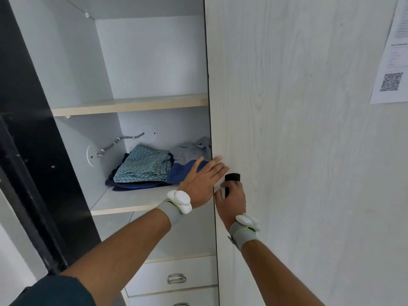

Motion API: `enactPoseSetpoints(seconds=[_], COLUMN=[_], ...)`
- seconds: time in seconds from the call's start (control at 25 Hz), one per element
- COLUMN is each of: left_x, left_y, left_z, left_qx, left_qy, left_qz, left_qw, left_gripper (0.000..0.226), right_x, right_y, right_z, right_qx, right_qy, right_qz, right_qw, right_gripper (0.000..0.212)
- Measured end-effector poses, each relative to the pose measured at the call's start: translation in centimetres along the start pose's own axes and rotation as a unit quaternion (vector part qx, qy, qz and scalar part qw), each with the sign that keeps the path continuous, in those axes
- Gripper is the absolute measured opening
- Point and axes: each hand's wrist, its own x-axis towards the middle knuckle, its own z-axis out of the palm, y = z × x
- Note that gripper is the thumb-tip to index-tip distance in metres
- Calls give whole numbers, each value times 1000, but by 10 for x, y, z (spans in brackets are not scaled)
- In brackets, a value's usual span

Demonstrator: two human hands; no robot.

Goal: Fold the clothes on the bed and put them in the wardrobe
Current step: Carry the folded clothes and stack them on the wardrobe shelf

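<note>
Head view showed a wardrobe (pixel 152 102) with its left side open and a pale door (pixel 298 151) covering the right side. At about 2 o'clock, a paper sheet (pixel 391 62) was stuck on the door; it carried a QR code (pixel 391 81) and some printed lines, but the text was too blurred to read. No brand name was visible anywhere.

On the middle shelf (pixel 123 200) lay the folded clothes (pixel 143 167): a teal zigzag piece on top of dark blue ones, a blue piece just beside it on the right, and a grey piece (pixel 189 149) behind, near the door edge.

At the centre, the left hand (pixel 202 184) was flat, with straight fingers (pixel 215 164) pointing to about 1 o'clock. The fingertips touched the door edge, and the hand held nothing. The blue piece was directly under and behind these fingers; whether the palm touched it, I could not tell.

Just beside it, at about 4 o'clock from the left hand, the right hand (pixel 231 199) was curled around a black handle (pixel 231 178) on the door. The clothes were apart from this hand, to its 10 o'clock.

Both wrists wore grey bands with white pieces. Below the shelf, at 6 o'clock, were drawers (pixel 176 277) with metal pulls.
</note>
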Motion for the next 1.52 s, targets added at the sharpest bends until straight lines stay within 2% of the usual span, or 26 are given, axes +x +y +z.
enactPoseSetpoints(seconds=[0.12,0.28,0.64,0.8,0.96,1.04,1.12,1.2,1.32,1.4,1.52], left_x=[-4,-14,-49,-78,-105,-126,-145,-162,-170,-171,-179], left_y=[-4,-6,-29,-45,-63,-72,-77,-78,-78,-81,-86], left_z=[3,4,4,-1,-13,-15,-11,-8,-8,-10,-9], left_qx=[58,72,92,86,5,-88,-197,-276,-386,-438,-453], left_qy=[-51,-67,-64,-80,-74,-74,-74,-79,-86,-81,-82], left_qz=[-4,-8,-47,-78,-106,-135,-176,-225,-331,-407,-466], left_qw=[997,995,993,990,992,984,962,931,857,797,756], left_gripper=[87,96,100,100,90,80,69,59,50,49,54], right_x=[4,-1,-21,-38,-46,-51,-54,-58,-65,-72,-82], right_y=[-8,-14,-36,-51,-60,-62,-55,-52,-59,-71,-83], right_z=[0,4,36,57,71,78,83,89,106,117,137], right_qx=[-15,-8,-22,-23,-95,-222,-361,-450,-491,-527,-529], right_qy=[38,48,18,-36,-147,-223,-219,-234,-295,-316,-314], right_qz=[27,59,37,25,-72,-193,-380,-476,-505,-501,-542], right_qw=[999,997,999,999,982,929,823,718,645,609,573], right_gripper=[8,12,13,12,12,5,14,29,44,43,44])
